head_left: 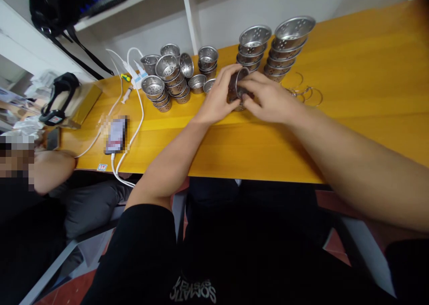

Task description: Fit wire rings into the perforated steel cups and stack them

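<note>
Above the table, my left hand (217, 95) is closed around a perforated metal cup (233, 86), tilted so its mouth faces right. My right hand (268, 97) has its fingers bent at the cup's rim and inside its mouth; whether they pinch something there is hidden. Behind my right hand stand a tall stack of perforated cups (291, 36) and a second stack (254, 41). Several more cups (167, 68), stacked and single, stand left of my left hand. Thin wire rings (310, 95) lie on the table beside my right forearm.
The yellow table (234, 148) runs along a wall with a white shelf (191, 19). To the left lie a phone (117, 135) with white cables (142, 103), a syringe (126, 95) and a box (85, 103) bearing a black headset (60, 99). Another person's arm (53, 168) rests at far left.
</note>
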Tool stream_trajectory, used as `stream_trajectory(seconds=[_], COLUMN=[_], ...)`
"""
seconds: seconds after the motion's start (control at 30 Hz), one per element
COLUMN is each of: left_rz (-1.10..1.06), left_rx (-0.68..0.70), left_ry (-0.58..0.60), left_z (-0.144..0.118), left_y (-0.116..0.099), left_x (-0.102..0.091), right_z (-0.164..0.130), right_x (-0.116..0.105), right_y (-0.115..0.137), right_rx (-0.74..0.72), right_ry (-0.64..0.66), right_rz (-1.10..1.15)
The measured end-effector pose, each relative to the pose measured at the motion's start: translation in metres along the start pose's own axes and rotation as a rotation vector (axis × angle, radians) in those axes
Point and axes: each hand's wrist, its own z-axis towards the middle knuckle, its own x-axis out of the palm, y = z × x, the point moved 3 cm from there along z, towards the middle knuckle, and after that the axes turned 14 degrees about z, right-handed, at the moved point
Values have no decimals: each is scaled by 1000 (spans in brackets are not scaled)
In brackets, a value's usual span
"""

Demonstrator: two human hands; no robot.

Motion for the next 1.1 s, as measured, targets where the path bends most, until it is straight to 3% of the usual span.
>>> stream_trajectory(seconds=[0.13, 0.37, 0.6, 0.7, 0.97, 1.1], left_rz=[9, 30, 46, 55, 63, 77], left_rx=[35, -6, -20, -21, -33, -28], left_ry=[-10, -6, 30, 31, 20, 1], left_z=[2, 1, 2, 2, 3, 3], left_y=[9, 3, -11, -15, -14, -11], left_x=[7, -3, -9, -11, -11, -10], right_z=[-1, -5, -2, 0, -2, -2], right_x=[0, -12, -8, -7, -10, -11], right_y=[-8, -7, -21, -25, -18, -17], right_rx=[-51, 37, 145, 168, 122, 94], right_ry=[17, -207, -167, -218, -255, -306], right_rz=[-33, -27, 112, 221, 47, 102])
